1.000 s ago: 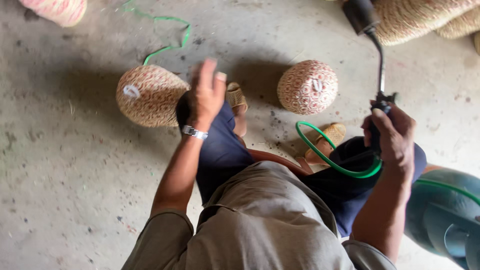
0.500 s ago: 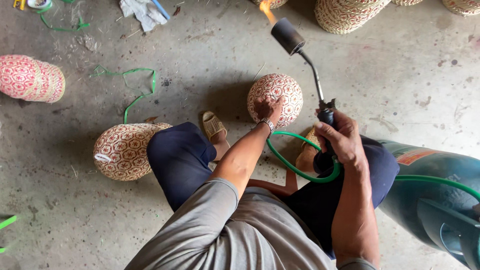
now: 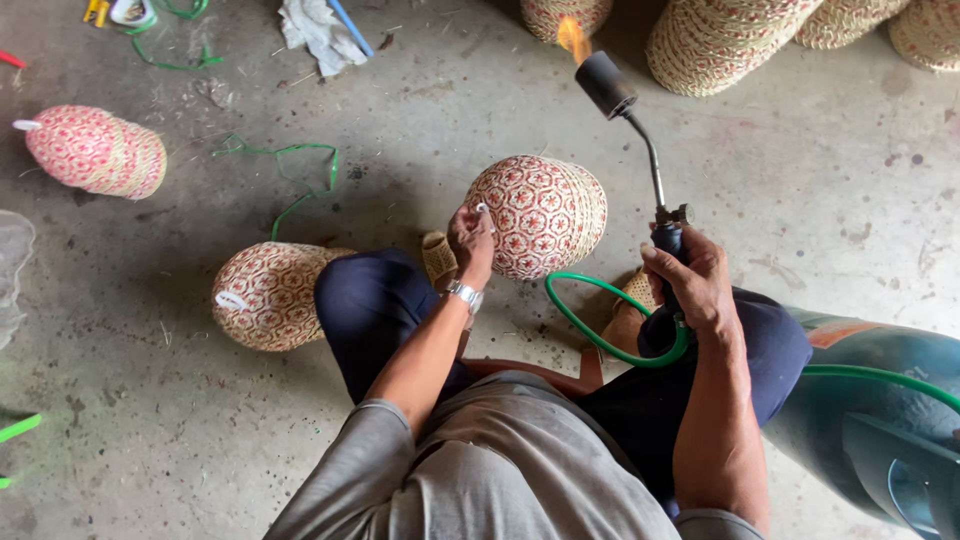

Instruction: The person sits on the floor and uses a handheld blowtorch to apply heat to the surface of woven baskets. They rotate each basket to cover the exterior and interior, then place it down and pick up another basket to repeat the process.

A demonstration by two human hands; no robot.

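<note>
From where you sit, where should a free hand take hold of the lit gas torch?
Grip the gas torch by its dark handle, low down where the right hand holds it, coming from the hose side. The nozzle and flame point up and away, so keep clear of that end.

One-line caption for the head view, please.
Left hand grips woven basket; right hand holds lit gas torch.

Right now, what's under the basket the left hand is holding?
Bare concrete floor around the basket, with a sandalled foot beside it. Left hand grips its edge. The contact patch underneath is hidden.
</note>
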